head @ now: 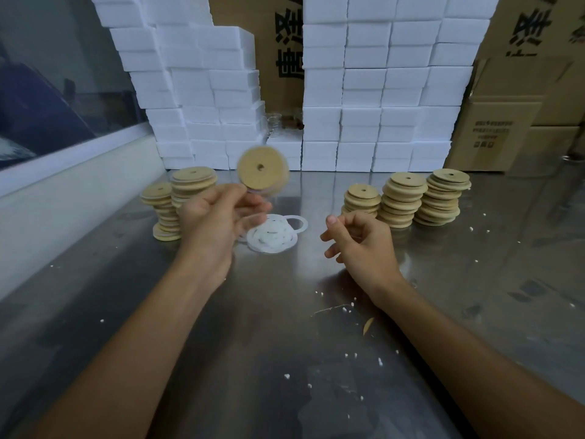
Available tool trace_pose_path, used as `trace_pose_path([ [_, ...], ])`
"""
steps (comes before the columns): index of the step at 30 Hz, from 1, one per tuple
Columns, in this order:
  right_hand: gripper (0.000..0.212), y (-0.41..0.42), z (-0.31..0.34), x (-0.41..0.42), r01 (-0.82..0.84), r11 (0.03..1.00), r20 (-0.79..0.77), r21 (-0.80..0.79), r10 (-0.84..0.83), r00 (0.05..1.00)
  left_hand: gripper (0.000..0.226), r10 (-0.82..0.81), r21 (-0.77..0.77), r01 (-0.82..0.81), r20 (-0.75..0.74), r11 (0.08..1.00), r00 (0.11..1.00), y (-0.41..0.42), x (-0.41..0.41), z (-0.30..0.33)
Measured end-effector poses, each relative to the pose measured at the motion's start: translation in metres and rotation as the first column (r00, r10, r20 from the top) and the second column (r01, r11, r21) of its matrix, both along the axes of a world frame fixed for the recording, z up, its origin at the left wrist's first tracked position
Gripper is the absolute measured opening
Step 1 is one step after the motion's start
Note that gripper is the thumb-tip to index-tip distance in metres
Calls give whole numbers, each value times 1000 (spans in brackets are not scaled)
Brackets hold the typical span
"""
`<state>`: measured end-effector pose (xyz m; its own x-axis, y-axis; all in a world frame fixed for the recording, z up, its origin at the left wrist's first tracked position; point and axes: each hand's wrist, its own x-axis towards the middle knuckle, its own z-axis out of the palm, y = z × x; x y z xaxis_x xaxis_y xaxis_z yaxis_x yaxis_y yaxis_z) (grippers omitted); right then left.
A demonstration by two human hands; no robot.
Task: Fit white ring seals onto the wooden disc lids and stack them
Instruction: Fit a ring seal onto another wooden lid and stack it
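Note:
My left hand (218, 213) pinches a wooden disc lid (262, 167) by its lower edge and holds it upright above the table; the lid is blurred and has a small centre hole. A faint white ring seal (251, 221) shows blurred under the left fingers. A pile of white ring seals (273, 236) lies on the steel table between my hands. My right hand (359, 239) hovers to the right of the pile with fingers curled and nothing in it. Two stacks of lids (177, 201) stand behind the left hand. Three stacks of lids (408, 199) stand behind the right hand.
A wall of white foam boxes (373, 90) lines the back of the steel table (285, 359). Cardboard cartons (512, 122) stand at the right and behind the gap. A white ledge (63, 191) runs along the left. Foam crumbs and a wood sliver (367, 326) lie on the table.

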<state>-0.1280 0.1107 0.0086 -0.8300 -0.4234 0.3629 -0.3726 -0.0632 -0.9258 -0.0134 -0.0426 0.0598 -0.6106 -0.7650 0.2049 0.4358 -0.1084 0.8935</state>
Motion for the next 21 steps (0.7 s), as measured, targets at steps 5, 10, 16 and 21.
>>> trace_pose_path([
  [5, 24, 0, -1, 0, 3, 999, -24, 53, -2, 1000, 12, 122, 191, -98, -118, 977, 985, -19, 10, 13],
  [10, 23, 0, 0, 1, 18, 998, -36, 68, -15, 999, 8, 202, 294, -155, -138, 943, 970, -32, 17, 14],
  [16, 22, 0, 0, 3, 24, 996, -47, 85, -20, 999, 8, 224, 294, -174, -147, 940, 963, -37, 20, 12],
  [21, 23, -1, 1, 3, 17, 995, -66, 97, -11, 998, 9, 248, 307, -199, -130, 931, 960, -37, 18, 11],
])
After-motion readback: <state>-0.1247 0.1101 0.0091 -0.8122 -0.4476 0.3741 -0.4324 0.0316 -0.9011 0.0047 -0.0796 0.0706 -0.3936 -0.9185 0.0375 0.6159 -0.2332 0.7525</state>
